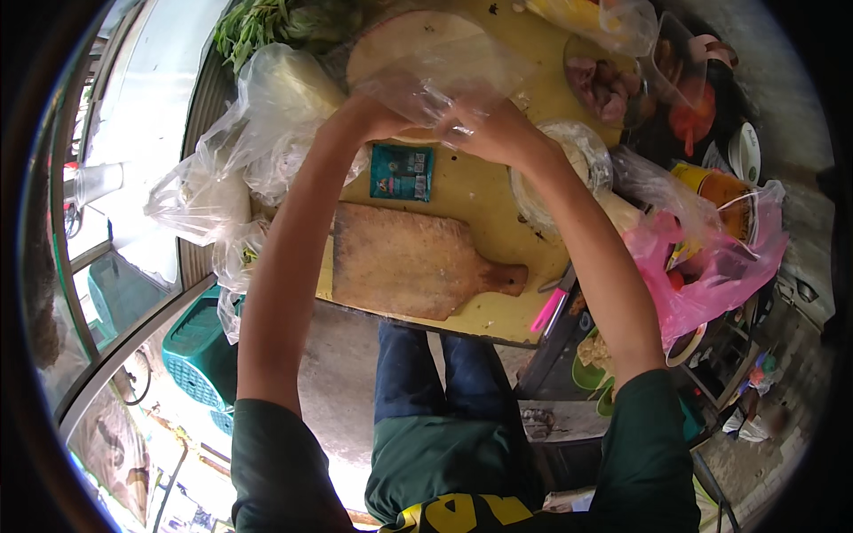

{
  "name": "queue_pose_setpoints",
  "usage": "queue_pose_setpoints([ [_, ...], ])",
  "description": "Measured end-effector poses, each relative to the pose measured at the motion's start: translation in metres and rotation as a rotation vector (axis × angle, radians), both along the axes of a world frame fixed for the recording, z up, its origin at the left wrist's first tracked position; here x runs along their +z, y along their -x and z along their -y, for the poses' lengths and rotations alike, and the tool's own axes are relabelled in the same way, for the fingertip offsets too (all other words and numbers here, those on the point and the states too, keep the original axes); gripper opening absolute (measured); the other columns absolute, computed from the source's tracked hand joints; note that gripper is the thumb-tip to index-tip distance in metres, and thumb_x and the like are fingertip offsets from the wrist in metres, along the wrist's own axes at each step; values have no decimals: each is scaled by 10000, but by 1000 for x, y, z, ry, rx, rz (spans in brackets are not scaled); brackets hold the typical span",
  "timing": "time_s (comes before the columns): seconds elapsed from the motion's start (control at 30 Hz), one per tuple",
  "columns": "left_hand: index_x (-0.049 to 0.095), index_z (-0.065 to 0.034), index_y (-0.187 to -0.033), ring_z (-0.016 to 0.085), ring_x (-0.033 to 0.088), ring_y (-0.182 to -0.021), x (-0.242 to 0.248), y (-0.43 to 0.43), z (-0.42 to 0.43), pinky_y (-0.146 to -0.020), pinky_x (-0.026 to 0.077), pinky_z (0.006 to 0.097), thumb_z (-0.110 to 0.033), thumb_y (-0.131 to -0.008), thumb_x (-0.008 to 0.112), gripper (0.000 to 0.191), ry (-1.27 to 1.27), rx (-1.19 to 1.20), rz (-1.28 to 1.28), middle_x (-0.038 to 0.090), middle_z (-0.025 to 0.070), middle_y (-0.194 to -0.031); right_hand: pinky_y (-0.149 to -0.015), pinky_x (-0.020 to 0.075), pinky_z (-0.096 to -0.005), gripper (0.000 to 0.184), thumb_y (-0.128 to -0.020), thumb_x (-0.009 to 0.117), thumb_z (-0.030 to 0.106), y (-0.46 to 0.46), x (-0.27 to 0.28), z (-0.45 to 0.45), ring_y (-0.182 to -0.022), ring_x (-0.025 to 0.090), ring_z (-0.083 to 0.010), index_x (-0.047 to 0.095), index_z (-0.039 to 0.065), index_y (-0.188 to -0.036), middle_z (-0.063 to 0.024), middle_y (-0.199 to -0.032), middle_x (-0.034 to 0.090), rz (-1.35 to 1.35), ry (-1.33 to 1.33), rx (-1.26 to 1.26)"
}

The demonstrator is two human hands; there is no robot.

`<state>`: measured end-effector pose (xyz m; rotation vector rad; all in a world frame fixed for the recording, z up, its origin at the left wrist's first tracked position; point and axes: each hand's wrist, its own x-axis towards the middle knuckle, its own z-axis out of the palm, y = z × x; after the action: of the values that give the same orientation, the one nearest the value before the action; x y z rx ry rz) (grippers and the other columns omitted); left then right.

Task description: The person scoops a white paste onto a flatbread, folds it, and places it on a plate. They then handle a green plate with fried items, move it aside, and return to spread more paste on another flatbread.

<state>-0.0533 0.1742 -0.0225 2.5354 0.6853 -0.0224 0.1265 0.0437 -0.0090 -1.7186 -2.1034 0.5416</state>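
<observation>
Between my two hands, a clear plastic bag (466,63) is stretched over a round wooden board (413,40) at the back of the table. My left hand (386,110) grips the bag's near left side, its fingers partly hidden by the film. On the other side my right hand (486,126) has a bunched part of the bag in its fingers, slightly blurred. A teal printed sachet (401,172) lies just below the hands. Nearer my body, a wooden cutting board (406,260) lies flat, handle to the right.
Filled plastic bags (280,100) and leafy greens (250,33) crowd the left. Rightward are a floury-looking bowl (566,160), a bowl of meat pieces (606,90) and a pink plastic bag (726,273). A pink-handled knife (550,310) lies near the front edge. Green plastic stools (200,353) stand left.
</observation>
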Motion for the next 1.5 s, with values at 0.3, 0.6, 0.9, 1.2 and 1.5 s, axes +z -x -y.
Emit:
queue_pose_setpoints([
  [0.3, 624, -74, -1311, 360, 654, -1107, 9, 11, 21, -984, 506, 425, -269, -751, 882, 647, 163, 112, -158, 685, 167, -1238, -957, 517, -471, 254, -870, 780, 257, -4, -13, 1, -1155, 593, -384, 732, 95, -1058, -135, -1176, 654, 59, 75, 31],
  [0.6, 629, -76, -1306, 363, 656, -1096, 19, 10, 14, -944, 524, 429, -245, -769, 874, 614, 297, 48, -111, 703, 176, -1203, -839, 569, -423, 151, -808, 811, 147, -3, -2, 3, -940, 686, -326, 833, 242, -923, -132, -977, 707, -87, 6, -37],
  [0.9, 749, -122, -1094, 349, 673, -1015, 19, 13, 11, -867, 522, 432, -290, -781, 842, 368, 337, 172, -86, 724, 131, -1105, -815, 577, -419, 269, -757, 817, 43, -2, -5, 7, -920, 697, -312, 828, 248, -931, -132, -996, 720, -104, -67, -35],
  [1.2, 649, -60, -1281, 318, 646, -1135, 17, 6, 21, -983, 505, 398, -273, -730, 903, 642, 402, 283, -248, 690, 167, -1246, -906, 561, -431, 251, -748, 796, 19, -4, -15, 9, -1038, 662, -332, 801, 203, -919, -107, -1032, 714, -58, -46, -73],
  [1.5, 719, -93, -1120, 349, 647, -1127, 17, 3, 16, -927, 523, 424, -325, -812, 808, 395, 242, 8, -155, 697, 139, -1186, -907, 560, -437, 229, -789, 755, 67, -10, -29, 11, -1058, 665, -326, 764, 164, -997, -93, -1126, 688, -96, -25, -127],
])
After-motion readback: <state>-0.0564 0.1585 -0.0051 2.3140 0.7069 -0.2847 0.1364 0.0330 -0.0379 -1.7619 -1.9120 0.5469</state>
